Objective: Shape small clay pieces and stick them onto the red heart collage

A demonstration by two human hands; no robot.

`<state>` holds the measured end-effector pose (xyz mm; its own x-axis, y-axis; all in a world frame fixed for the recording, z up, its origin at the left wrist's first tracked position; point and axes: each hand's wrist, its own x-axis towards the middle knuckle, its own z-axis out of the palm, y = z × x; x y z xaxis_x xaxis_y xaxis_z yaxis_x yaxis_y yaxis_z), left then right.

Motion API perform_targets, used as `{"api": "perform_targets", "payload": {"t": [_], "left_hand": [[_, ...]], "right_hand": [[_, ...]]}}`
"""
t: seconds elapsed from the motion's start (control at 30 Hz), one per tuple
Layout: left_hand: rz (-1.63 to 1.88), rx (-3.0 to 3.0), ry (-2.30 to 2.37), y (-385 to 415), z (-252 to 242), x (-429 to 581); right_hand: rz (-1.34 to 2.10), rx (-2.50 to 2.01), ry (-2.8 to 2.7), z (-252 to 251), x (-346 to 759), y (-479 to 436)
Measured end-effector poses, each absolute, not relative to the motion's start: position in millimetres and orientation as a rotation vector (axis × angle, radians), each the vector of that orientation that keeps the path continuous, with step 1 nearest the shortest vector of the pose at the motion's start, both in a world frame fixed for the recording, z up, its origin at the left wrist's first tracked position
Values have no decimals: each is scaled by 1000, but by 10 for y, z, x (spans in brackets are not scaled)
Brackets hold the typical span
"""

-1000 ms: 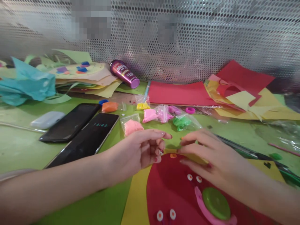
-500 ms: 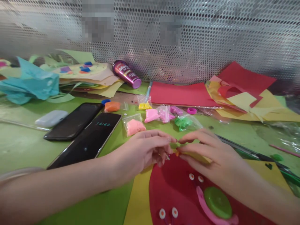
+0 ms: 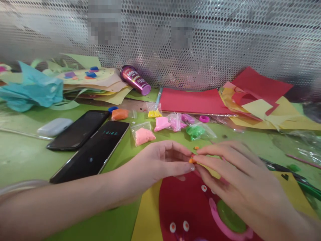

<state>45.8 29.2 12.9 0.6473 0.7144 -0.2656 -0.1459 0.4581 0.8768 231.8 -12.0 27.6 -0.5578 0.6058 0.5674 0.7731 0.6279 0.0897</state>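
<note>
Orange clay bit (image 3: 192, 160) pinched between fingertips of left hand (image 3: 160, 164) and right hand (image 3: 233, 174), both grips closed on it, above the top edge of the red paper shape (image 3: 185, 204). The bit is too small and too covered by fingers to tell its long axis or which way it points. Right hand hides part of the green disc (image 3: 229, 219) and pink strip (image 3: 215, 217). Another orange crumb (image 3: 196, 147) lies on the desk (image 3: 22, 157) just behind. Two phones (image 3: 92, 150) left; clay bags (image 3: 142, 135) beyond.
</note>
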Motion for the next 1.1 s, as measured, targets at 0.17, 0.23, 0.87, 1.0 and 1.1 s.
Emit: {"api": "perform_targets", "payload": {"t": [0.17,0.23,0.87,1.0,1.1], "left_hand": [[586,993,682,303,128,451],[569,1015,693,300,128,443],[558,967,655,320,79,412],[552,975,643,324,66,411],[534,977,643,325,65,402]], "right_hand": [[-370,-1108,-2320,252,2299,-118],[-271,-1120,-2300,246,2299,-113],[-38,-1155,-2224,262,2300,-132],[-50,-1147,-2225,271,2312,-156],[-38,-1138,-2234,291,2300,-171]]}}
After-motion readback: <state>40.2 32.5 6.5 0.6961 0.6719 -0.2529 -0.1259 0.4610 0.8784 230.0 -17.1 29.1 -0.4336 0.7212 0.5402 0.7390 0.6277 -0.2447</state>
